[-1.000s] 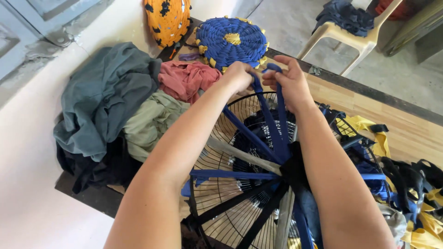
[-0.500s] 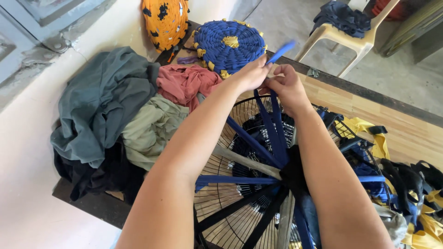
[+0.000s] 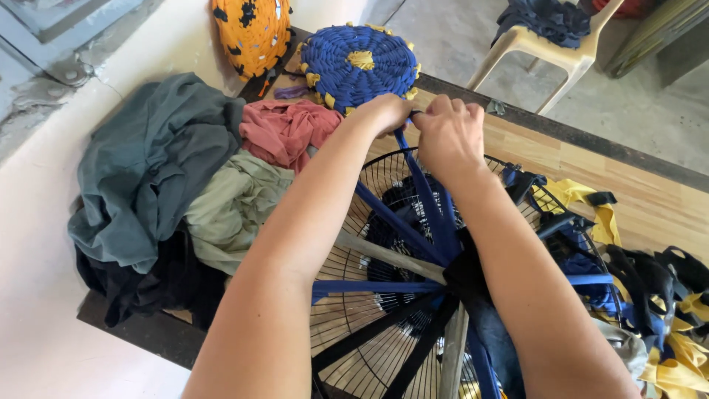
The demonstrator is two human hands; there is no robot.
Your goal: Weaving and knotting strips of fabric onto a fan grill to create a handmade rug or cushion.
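Both hands, left & right, are closing on a blue fabric strip, probably knotting it, at the wire fan guard's far rim w/ spokes radiating, blue woven mat lying beyond on tabletop.

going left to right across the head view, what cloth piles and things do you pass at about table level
grey-green cloth → pink cloth → left hand → right hand → yellow strips, with the wire fan guard under the arms
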